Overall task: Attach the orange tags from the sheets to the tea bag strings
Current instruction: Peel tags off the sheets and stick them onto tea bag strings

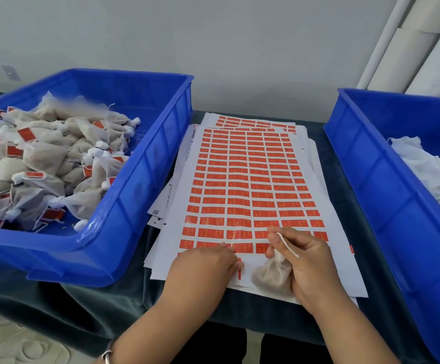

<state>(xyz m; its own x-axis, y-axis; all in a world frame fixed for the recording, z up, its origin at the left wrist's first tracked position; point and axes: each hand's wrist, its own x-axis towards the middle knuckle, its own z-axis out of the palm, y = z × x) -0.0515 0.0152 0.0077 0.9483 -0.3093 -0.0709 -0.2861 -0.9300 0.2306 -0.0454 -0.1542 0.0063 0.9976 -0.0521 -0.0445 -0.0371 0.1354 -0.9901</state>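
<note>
A stack of white sheets (242,177) printed with rows of orange tags lies between two blue bins. My left hand (205,269) rests on the near edge of the top sheet, its fingertips picking at an orange tag (240,249) in the bottom rows. My right hand (303,261) holds a small beige tea bag (271,279) against the sheet, and the bag's white string (287,245) runs over its fingers.
The blue bin on the left (135,206) holds several tea bags with orange tags on their strings. The blue bin on the right (387,195) holds white bags (429,166) with no tags showing. A dark cloth (108,306) covers the table.
</note>
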